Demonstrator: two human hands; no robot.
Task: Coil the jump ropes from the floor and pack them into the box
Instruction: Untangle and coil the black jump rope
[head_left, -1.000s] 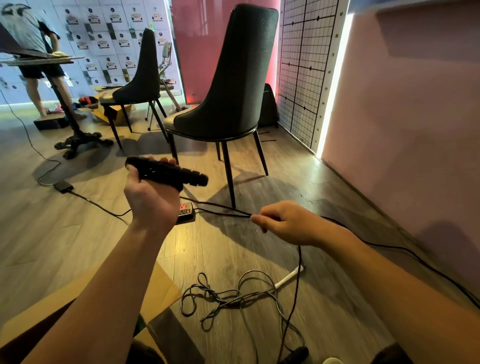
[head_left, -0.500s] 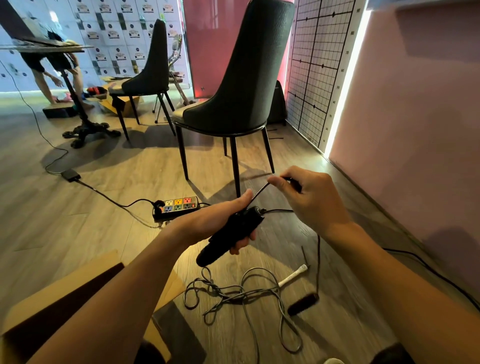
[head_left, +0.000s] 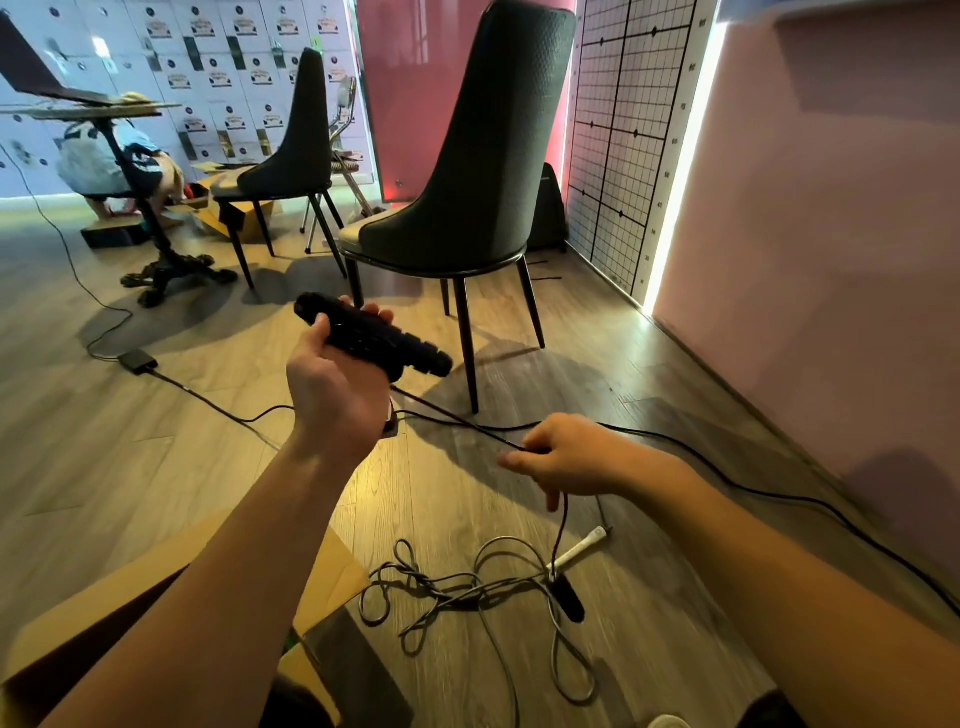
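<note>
My left hand (head_left: 332, 384) is raised and grips a black jump rope handle (head_left: 371, 338), its tip pointing right. The thin black cord (head_left: 457, 420) runs from that handle down to my right hand (head_left: 566, 457), which pinches it. Below that hand the cord hangs to the second black handle (head_left: 567, 600) on the floor. A grey jump rope (head_left: 467, 592) with a white handle (head_left: 582, 546) lies tangled on the floor between my arms. The open cardboard box (head_left: 104, 608) sits at the lower left, partly hidden by my left forearm.
A dark chair (head_left: 467, 171) stands just beyond my hands, a second chair (head_left: 296, 145) farther left. A black power cable (head_left: 779, 493) runs along the right wall. A power adapter (head_left: 137, 359) and a table stand (head_left: 171, 270) are to the left, a person crouching behind.
My left hand lifted the black handle up and left again. My right hand dropped lower and slid along the cord, stretching it out. The loose black handle shifted on the floor.
</note>
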